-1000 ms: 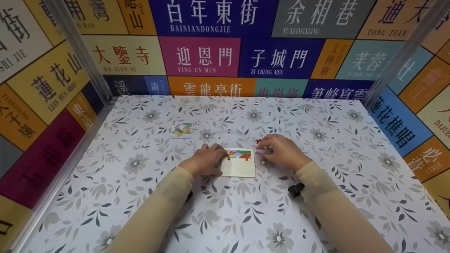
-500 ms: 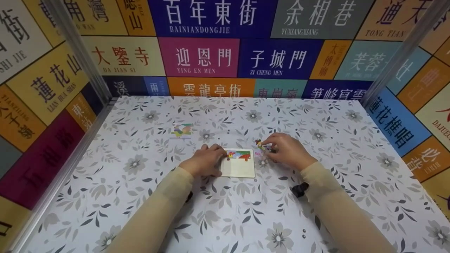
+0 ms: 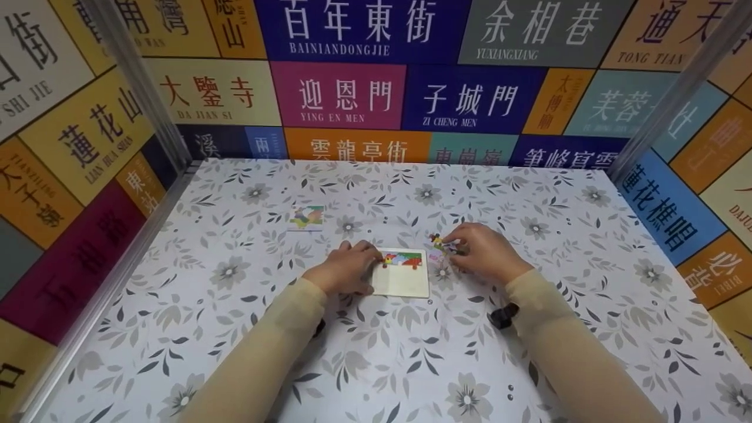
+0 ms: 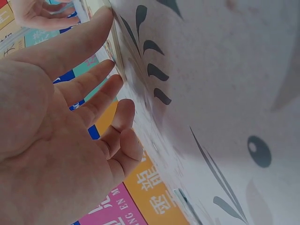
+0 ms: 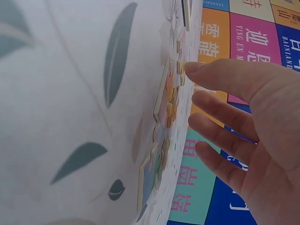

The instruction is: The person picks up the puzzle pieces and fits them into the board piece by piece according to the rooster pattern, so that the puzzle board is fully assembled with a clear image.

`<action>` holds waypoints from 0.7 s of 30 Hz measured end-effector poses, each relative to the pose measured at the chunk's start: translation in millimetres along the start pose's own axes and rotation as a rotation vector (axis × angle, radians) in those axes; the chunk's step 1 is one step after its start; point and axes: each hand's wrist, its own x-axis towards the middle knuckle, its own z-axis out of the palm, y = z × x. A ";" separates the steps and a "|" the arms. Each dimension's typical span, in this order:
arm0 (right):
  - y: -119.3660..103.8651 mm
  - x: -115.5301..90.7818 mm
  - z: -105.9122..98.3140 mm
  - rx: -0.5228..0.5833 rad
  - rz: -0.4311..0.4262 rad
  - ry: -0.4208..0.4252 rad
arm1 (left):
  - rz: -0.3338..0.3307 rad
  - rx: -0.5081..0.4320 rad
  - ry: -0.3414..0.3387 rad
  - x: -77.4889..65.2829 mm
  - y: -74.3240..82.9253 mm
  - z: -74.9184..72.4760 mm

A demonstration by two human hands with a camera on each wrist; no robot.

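In the head view my left hand (image 3: 343, 269) holds the left side of a cream puzzle board (image 3: 402, 285), fingers at the upper left and thumb lower down. Coloured jigsaw pieces (image 3: 405, 258) fill the board's far strip; the nearer part is bare. The left wrist view shows thumb and fingertips against the board's edge (image 4: 117, 44). To the right of the board, my right hand (image 3: 484, 249) is over a small cluster of loose puzzle pieces (image 3: 436, 241). From the right wrist, its thumb tip meets a yellow piece (image 5: 182, 70), the other fingers loosely bent; the thumb hides the index finger.
A square coloured picture (image 3: 306, 218) lies farther back, left of the board. Flower-patterned paper covers the table (image 3: 235, 341). Panels with large printed characters (image 3: 346, 97) stand along the back and sides. A black wrist camera (image 3: 503, 316) sits under the right sleeve.
My right hand has drawn slightly to the right, uncovering more of the coloured loose pieces. The left hand and the board keep their place; the head view has shifted a little.
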 end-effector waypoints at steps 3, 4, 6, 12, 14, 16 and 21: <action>0.8 3.1 0.3 0.000 -0.003 0.000 | 0.004 -0.003 0.002 -0.2 0.2 -0.6; 0.8 4.3 0.4 -0.001 -0.002 -0.001 | 0.006 -0.008 0.004 -0.4 0.3 -0.7; 1.3 6.8 0.7 -0.002 0.002 -0.007 | 0.008 -0.017 -0.001 -0.8 0.7 -0.8; 3.6 14.5 0.2 -0.012 -0.051 -0.032 | 0.004 -0.027 -0.004 -1.1 0.9 -0.8; 3.4 16.7 -0.4 -0.010 -0.079 -0.039 | 0.003 -0.018 0.000 -0.6 0.8 -0.7; 3.3 19.2 -0.4 -0.015 -0.095 -0.042 | 0.003 -0.008 0.000 -0.4 1.2 -0.8; 1.1 25.0 -0.2 -0.047 -0.104 -0.042 | -0.007 0.004 -0.006 -0.7 2.4 -1.4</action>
